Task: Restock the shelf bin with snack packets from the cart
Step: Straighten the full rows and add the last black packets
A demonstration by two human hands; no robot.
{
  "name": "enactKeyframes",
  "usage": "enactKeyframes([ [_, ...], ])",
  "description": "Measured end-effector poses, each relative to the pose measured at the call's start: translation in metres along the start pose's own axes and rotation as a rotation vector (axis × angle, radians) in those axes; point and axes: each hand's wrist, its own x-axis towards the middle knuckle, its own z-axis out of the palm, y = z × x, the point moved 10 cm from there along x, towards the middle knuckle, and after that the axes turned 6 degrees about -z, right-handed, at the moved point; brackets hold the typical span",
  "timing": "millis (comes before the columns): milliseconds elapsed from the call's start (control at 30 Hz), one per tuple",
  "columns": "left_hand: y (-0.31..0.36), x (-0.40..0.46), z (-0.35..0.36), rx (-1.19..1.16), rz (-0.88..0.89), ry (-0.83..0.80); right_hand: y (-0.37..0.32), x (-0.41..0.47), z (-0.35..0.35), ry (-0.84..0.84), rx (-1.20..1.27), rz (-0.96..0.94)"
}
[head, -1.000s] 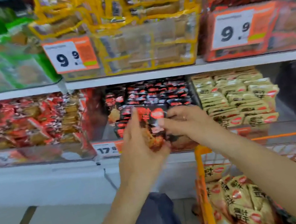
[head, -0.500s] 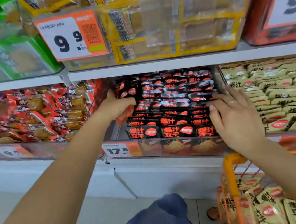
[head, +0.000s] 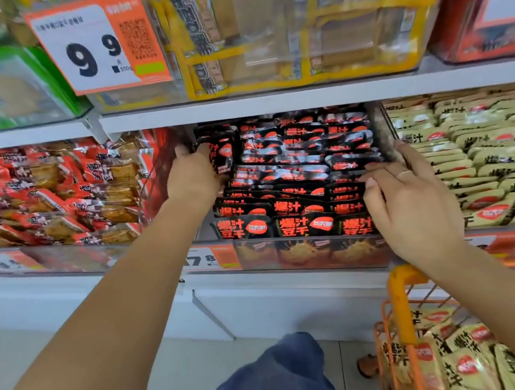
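You are facing a white metal shelving unit (head: 268, 102) whose clear plastic bins are sitting side by side. On the upper shelf, a clear bin of yellow-edged packets (head: 305, 18) is carrying a large orange-and-white price card reading 9.9 (head: 97, 44). On the lower shelf, a bin of red-and-tan wrapped snacks (head: 47, 194) is lying to your left and a bin of beige packets with black characters (head: 486, 158) is lying to your right. Between them the clear-fronted shelf bin (head: 309, 254) is holding rows of black-and-red snack packets (head: 298, 205), standing in ranks at the front and lying looser toward the back.

Down at your lower right, the orange wire cart (head: 403, 313) is standing just beside the shelf base, and more beige packets with red logos (head: 461, 361) are lying piled inside it. Your blue trouser knee (head: 280, 387) is showing below.

Your left hand (head: 194, 177) is reaching into the back left of the bin, its fingers curling round one upright black-and-red packet (head: 223, 156) and gripping it against the bin's left wall. Your right hand (head: 409, 201) is resting against the right end of the front rows, fingers fairly straight and loosely spread, fingertips touching the packets, grasping nothing. A thin ring (head: 404, 173) is sitting on one finger.
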Motion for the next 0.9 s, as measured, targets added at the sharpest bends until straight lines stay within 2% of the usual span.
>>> enactKeyframes([
  [100,-0.005,0.003,-0.003,-0.09,-0.022,-0.033,-0.001,0.0,0.0,0.003,-0.012,-0.011],
  [200,-0.022,-0.005,0.03,-0.353,-0.233,-0.35,-0.003,0.0,-0.002,0.019,-0.016,-0.02],
  [267,-0.025,-0.019,0.046,-0.488,-0.348,-0.461,-0.003,0.001,-0.003,0.025,-0.018,-0.02],
  [467,-0.019,-0.037,0.059,-0.733,-0.449,-0.52,-0.004,0.001,-0.003,0.023,-0.021,-0.029],
  [667,-0.025,-0.033,0.062,-0.965,-0.527,-0.475,-0.004,0.0,-0.002,0.042,-0.057,-0.051],
  [800,-0.028,-0.038,0.06,-1.096,-0.55,-0.503,-0.004,0.0,0.0,0.012,-0.055,-0.065],
  [900,-0.035,-0.04,0.031,-1.208,-0.503,-0.317,-0.004,0.002,0.002,-0.059,0.002,-0.087],
])
